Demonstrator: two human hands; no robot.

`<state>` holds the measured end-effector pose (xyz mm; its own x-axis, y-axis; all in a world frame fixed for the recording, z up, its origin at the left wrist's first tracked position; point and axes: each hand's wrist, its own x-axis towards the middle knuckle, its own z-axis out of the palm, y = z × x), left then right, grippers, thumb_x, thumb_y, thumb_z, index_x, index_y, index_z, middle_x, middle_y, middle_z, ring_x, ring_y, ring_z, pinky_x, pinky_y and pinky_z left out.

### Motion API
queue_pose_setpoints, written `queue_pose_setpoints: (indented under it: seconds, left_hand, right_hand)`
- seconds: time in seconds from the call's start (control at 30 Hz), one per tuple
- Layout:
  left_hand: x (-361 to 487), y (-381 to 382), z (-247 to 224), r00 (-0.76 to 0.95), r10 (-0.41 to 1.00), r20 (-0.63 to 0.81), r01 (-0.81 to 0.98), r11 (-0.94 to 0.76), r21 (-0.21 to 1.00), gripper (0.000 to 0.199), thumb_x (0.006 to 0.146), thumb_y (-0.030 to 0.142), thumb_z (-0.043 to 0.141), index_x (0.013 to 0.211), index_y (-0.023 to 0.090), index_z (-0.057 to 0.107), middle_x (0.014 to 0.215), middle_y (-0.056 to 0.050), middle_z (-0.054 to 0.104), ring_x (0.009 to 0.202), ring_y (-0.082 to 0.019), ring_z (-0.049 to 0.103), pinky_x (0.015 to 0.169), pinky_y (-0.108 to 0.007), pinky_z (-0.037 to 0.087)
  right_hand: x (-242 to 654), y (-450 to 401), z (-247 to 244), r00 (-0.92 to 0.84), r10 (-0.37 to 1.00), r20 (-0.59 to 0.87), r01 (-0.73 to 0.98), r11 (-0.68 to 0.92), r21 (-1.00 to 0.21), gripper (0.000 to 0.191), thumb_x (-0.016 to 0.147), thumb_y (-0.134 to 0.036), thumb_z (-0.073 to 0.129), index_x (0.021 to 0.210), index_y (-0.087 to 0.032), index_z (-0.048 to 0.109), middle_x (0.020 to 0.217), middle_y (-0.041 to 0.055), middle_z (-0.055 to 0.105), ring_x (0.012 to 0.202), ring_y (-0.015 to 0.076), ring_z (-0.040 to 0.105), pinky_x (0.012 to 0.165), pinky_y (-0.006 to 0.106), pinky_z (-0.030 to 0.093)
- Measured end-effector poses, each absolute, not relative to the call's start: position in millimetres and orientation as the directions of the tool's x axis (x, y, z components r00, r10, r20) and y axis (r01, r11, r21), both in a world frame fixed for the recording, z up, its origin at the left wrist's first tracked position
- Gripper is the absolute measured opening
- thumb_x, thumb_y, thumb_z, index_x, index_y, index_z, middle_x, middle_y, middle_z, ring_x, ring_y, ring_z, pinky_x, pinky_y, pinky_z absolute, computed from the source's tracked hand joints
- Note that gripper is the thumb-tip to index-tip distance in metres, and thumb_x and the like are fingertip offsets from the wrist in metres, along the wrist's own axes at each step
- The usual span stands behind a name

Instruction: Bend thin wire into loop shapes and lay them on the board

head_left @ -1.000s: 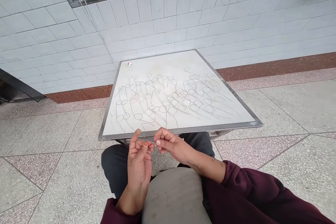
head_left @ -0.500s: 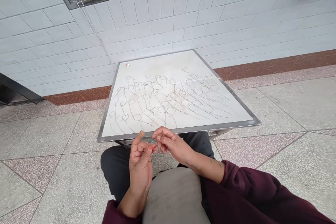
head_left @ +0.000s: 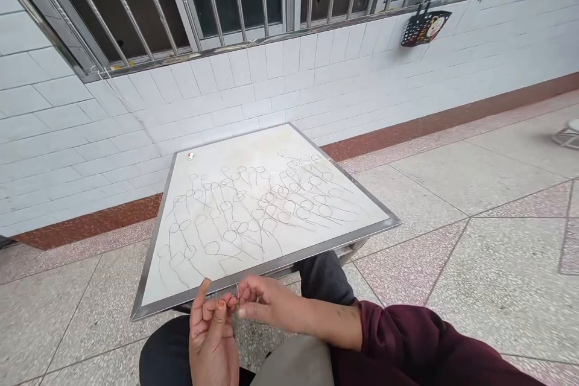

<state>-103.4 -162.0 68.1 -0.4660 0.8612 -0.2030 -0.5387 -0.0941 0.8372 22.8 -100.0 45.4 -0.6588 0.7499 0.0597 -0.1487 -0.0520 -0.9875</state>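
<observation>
A left hand [head_left: 212, 335], partly out of frame, pinches a thin wire [head_left: 237, 291] beside the bench's [head_left: 235, 148] near edge; whether the right hand's [head_left: 270, 306] grip, fingertips obscured, holds it cannot be told.

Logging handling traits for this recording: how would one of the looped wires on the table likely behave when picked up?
A looped wire is probably very light, being hair-thin. It likely flexes a little yet keeps its shape, since the loops look round. It may snag neighbours, as many overlap on the table.
</observation>
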Motion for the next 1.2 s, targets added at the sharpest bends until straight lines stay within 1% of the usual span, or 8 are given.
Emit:
queue_pose_setpoints:
  seconds: [0.1,0.2,0.3,0.5,0.63,0.87,1.07,1.2]
  left_hand:
    - [-108,-156,59,-0.457,0.851,-0.26,-0.556,-0.045,0.83,0.057,0.07,0.026,0.079,0.123,0.031,0.058,0.081,0.004,0.064,0.083,-0.009,0.062,0.079,-0.018,0.05]
    - [-107,-149,52,-0.459,0.841,-0.286,-0.558,-0.022,0.83,0.053,0.071,0.026,0.079,0.12,0.031,0.06,0.082,0.004,0.064,0.087,-0.008,0.062,0.079,-0.016,0.05]
    - [-102,-142,53,-0.465,0.828,-0.313,-0.547,0.009,0.837,0.049,0.073,0.026,0.078,0.119,0.03,0.062,0.083,0.003,0.064,0.091,-0.009,0.062,0.079,-0.016,0.05]
    - [-91,-131,63,-0.461,0.825,-0.327,-0.496,0.066,0.866,0.048,0.074,0.024,0.077,0.119,0.028,0.061,0.082,0.002,0.066,0.091,-0.011,0.063,0.083,-0.02,0.051]
    - [-96,-127,62,-0.491,0.827,-0.274,-0.46,0.021,0.888,0.05,0.07,0.021,0.079,0.117,0.026,0.063,0.08,0.002,0.066,0.083,-0.01,0.063,0.076,-0.019,0.053]
    - [-102,-121,65,-0.555,0.796,-0.243,-0.449,-0.041,0.892,0.048,0.068,0.015,0.079,0.113,0.026,0.065,0.08,0.002,0.065,0.083,-0.01,0.063,0.073,-0.016,0.053]
    - [-106,-115,69,-0.603,0.769,-0.21,-0.422,-0.084,0.903,0.045,0.07,0.012,0.076,0.112,0.026,0.066,0.083,0.002,0.065,0.084,-0.01,0.063,0.074,-0.016,0.054]
    - [-105,-109,67,-0.595,0.779,-0.197,-0.405,-0.079,0.911,0.049,0.069,0.016,0.078,0.115,0.027,0.064,0.082,0.002,0.064,0.083,-0.009,0.063,0.072,-0.015,0.053]
  right_hand:
    - [22,-100,37,-0.641,0.752,0.153,-0.037,0.169,-0.985,0.019,0.077,-0.03,0.072,0.088,-0.019,0.063,0.076,-0.0016,0.062,0.067,0.0105,0.056,0.062,0.022,0.043]
    - [24,-96,33,-0.62,0.726,0.298,0.076,0.434,-0.898,0.006,0.083,-0.024,0.065,0.088,-0.02,0.065,0.079,-0.0006,0.067,0.074,0.0129,0.06,0.071,0.024,0.045]
    - [29,-90,31,-0.611,0.717,0.337,0.182,0.541,-0.821,0.007,0.087,-0.025,0.06,0.09,-0.021,0.066,0.081,0.0,0.068,0.081,0.0148,0.06,0.076,0.026,0.045]
    - [42,-84,29,-0.549,0.754,0.361,0.223,0.548,-0.806,0.014,0.089,-0.029,0.057,0.091,-0.019,0.066,0.075,0.0015,0.065,0.077,0.015,0.057,0.07,0.024,0.045]
    - [50,-81,26,-0.59,0.713,0.379,0.205,0.587,-0.783,0.014,0.09,-0.028,0.055,0.089,-0.018,0.064,0.074,0.0011,0.063,0.076,0.0147,0.055,0.072,0.024,0.045]
    - [64,-78,29,-0.65,0.64,0.409,0.105,0.609,-0.786,0.012,0.091,-0.025,0.052,0.084,-0.019,0.06,0.076,0.0005,0.063,0.077,0.0132,0.056,0.08,0.024,0.045]
    - [80,-75,26,-0.664,0.661,0.349,0.09,0.535,-0.84,0.012,0.09,-0.023,0.053,0.081,-0.019,0.061,0.077,0.0012,0.064,0.077,0.0144,0.056,0.077,0.026,0.046]
    - [88,-69,23,-0.57,0.78,0.257,0.086,0.368,-0.926,0.012,0.089,-0.022,0.053,0.081,-0.019,0.061,0.072,0.0001,0.06,0.073,0.0136,0.054,0.069,0.025,0.044]
